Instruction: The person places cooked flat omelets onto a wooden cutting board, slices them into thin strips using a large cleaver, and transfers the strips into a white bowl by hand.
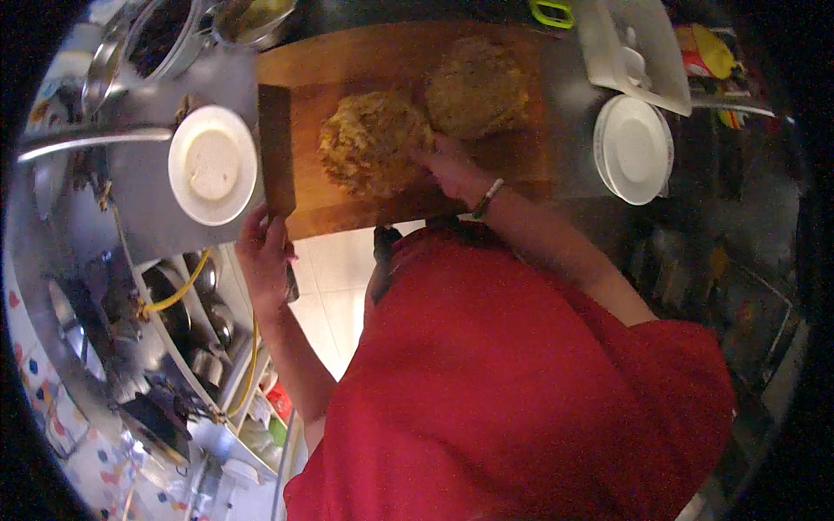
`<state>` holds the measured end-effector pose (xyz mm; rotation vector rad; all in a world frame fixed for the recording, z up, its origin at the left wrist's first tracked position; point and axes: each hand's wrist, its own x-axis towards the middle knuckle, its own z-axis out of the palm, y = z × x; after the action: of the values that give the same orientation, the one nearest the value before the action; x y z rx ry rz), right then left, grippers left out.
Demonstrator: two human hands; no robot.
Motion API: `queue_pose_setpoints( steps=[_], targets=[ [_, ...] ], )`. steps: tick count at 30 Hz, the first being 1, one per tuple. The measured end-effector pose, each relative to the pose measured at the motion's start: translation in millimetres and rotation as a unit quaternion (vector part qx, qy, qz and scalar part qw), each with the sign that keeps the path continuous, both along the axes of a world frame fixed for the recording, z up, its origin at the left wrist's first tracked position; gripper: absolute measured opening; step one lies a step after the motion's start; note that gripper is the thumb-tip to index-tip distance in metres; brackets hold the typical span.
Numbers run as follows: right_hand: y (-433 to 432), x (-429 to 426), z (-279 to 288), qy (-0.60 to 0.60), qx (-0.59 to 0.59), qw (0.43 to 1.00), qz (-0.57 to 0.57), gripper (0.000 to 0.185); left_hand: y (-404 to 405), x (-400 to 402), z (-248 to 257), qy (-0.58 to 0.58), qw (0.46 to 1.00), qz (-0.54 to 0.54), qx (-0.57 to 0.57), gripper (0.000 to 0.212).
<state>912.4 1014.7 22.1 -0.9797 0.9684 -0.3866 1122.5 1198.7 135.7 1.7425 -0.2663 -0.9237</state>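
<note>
My left hand (266,244) is closed around the handle of a cleaver. The broad dark blade (276,150) points away from me, along the left edge of a wooden cutting board (313,71). On the board lies a round, rough-surfaced golden fried cake (374,143). My right hand (449,166) grips this cake at its right edge; some of the fingertips are hard to make out in the dim light. A second, browner fried cake (479,88) lies behind it to the right.
Left of the blade stands a white plate (214,166) with small crumbs. Stacked white plates (632,150) and a pale plastic tub (638,58) are on the right. Metal bowls (254,23) sit at the back left. Below the counter, a shelf holds pots (208,368), near a yellow hose (182,290).
</note>
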Motion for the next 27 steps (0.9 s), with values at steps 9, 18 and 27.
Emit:
queue_pose_setpoints(
  steps=[9,18,27],
  targets=[
    [-88.5,-82.5,3.7,0.257,-0.350,0.897,-0.079,0.038,-15.0,-16.2,11.1,-0.013,1.000,-0.016,0.014,0.027],
    [-159.4,-72.2,39.9,0.104,-0.163,0.980,-0.050,0.049,-14.8,-32.3,18.8,-0.024,1.000,0.014,0.011,0.030],
    [-196.0,-124.2,-40.9,-0.062,-0.031,0.993,0.100,0.043,-7.8,-43.0,29.0,-0.029,0.999,0.029,0.014,0.029]
  ],
)
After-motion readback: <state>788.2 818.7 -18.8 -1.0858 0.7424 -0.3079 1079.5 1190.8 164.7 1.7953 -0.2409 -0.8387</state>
